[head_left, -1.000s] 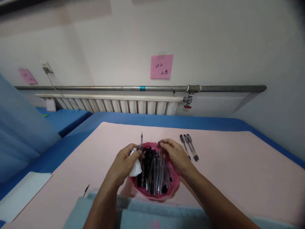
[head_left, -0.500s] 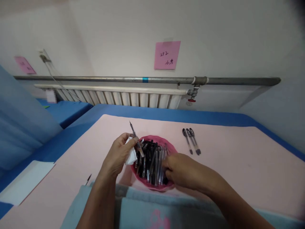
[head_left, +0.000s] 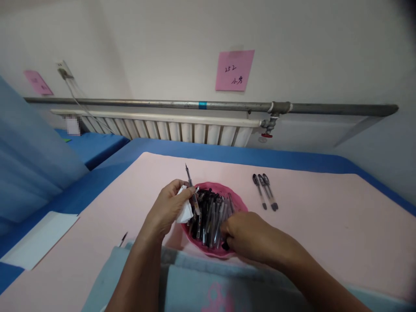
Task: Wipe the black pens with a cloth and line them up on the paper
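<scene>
Right hand [head_left: 243,232] has gone down into basket [head_left: 238,202], can't tell its grip, so left hand [head_left: 167,206] alone pinches pen [head_left: 196,203] and tissue [head_left: 185,213]

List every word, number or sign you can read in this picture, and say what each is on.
"252": handwritten on the larger pink note.
"小": beneath it, same note; the character after it is unclear.
Smaller pink note, far left: writing too small to read.
Pens, in and beside the pink basket: any print too small or blurred.
</scene>
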`<state>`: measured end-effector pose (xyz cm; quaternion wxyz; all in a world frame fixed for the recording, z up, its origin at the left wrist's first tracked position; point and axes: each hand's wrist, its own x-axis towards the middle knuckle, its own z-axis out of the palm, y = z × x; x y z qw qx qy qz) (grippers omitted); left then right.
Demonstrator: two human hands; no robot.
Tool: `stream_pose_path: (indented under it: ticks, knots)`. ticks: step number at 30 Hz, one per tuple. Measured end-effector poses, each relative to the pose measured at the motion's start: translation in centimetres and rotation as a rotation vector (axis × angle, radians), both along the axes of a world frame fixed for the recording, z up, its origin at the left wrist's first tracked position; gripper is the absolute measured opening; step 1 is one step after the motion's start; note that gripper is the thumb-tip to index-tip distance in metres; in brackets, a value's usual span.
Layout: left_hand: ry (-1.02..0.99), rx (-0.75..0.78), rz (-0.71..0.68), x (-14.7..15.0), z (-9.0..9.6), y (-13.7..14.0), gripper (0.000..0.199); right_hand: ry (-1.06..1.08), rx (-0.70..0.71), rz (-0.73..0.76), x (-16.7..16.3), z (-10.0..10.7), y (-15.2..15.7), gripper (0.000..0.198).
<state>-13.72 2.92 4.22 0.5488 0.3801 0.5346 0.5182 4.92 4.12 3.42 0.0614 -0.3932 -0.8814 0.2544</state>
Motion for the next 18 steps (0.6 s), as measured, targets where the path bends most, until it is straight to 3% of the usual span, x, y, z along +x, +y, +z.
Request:
stream_pose_path:
  ticks: [5,11,18]
  knots:
    - [0.035,0.005,-0.005,0.1,-0.1,0.1,0.018,0.073,-0.074,0.054,-0.2,0.9,-0.1,0.024]
    - [0.02,0.007,-0.005,0.2,-0.2,0.1,0.018,0.094,0.054,0.118,-0.8,0.7,0.4,0.026]
    - [0.025,-0.006,0.0,0.2,-0.3,0.1,0.02,0.08,0.101,-0.079,1.6,0.5,1.7,0.022]
